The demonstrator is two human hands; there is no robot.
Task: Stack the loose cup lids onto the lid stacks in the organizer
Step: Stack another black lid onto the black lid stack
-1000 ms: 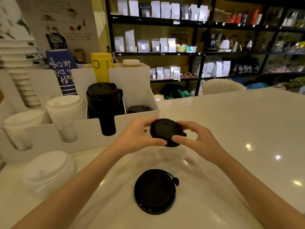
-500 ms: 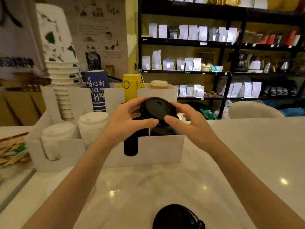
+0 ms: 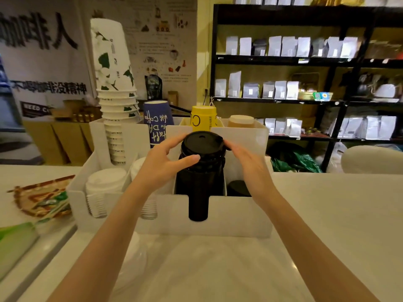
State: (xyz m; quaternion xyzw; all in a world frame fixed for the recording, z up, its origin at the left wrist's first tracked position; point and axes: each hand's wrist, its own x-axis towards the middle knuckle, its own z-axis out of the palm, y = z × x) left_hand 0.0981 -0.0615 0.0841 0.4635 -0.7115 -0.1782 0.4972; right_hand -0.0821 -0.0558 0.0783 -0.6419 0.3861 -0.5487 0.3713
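A black cup lid [image 3: 201, 142] sits on top of the tall black lid stack [image 3: 199, 184] in the white organizer [image 3: 229, 216]. My left hand [image 3: 161, 164] wraps it from the left, fingers behind the rim and thumb on the stack's front. My right hand [image 3: 246, 162] presses against the lid's right edge at its tab. A short black lid stack [image 3: 238, 188] lies in the compartment to the right. Two white lid stacks [image 3: 104, 186] fill the left compartments. A pale, blurred pile of loose white lids [image 3: 135, 256] rests on the counter below my left forearm.
Tall stacked paper cups [image 3: 115, 105], a blue cup [image 3: 158, 123] and a yellow cup [image 3: 204, 118] stand in the organizer's back row. A tray of packets [image 3: 41, 199] lies at the left. Dark shelves of bags [image 3: 283, 88] and a pale chair [image 3: 370, 160] are behind the counter.
Both hands carried the black lid up and away from me onto the tall black stack. The view tilted up, so the loose black lid on the counter dropped out of sight.
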